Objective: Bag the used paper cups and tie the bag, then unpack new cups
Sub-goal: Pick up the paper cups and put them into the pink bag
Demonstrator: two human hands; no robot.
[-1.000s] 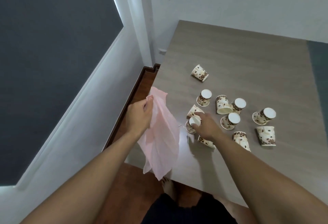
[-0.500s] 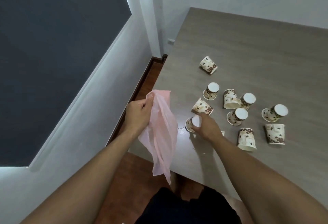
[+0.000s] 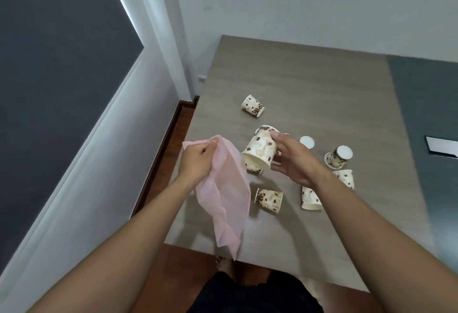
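My left hand (image 3: 198, 159) grips the top edge of a thin pink plastic bag (image 3: 225, 196), which hangs down over the table's left edge. My right hand (image 3: 292, 161) holds a paper cup (image 3: 260, 151) with a coffee-bean print, lifted off the table and tilted with its mouth toward the bag. Several more of the same cups lie or stand on the table: one far off (image 3: 252, 105), one on its side near the bag (image 3: 269, 199), another beside my right forearm (image 3: 309, 198), one upside down at the right (image 3: 338, 156).
The grey wood-look table (image 3: 309, 89) fills the centre, its left edge next to a white wall and window frame (image 3: 158, 40). A white sheet (image 3: 441, 146) lies on the dark strip at the far right. Brown floor (image 3: 171, 136) shows left of the table.
My right hand took a cup off the table and lifted it toward the bag's opening. My left hand kept hold of the bag. The camera tilted up somewhat.
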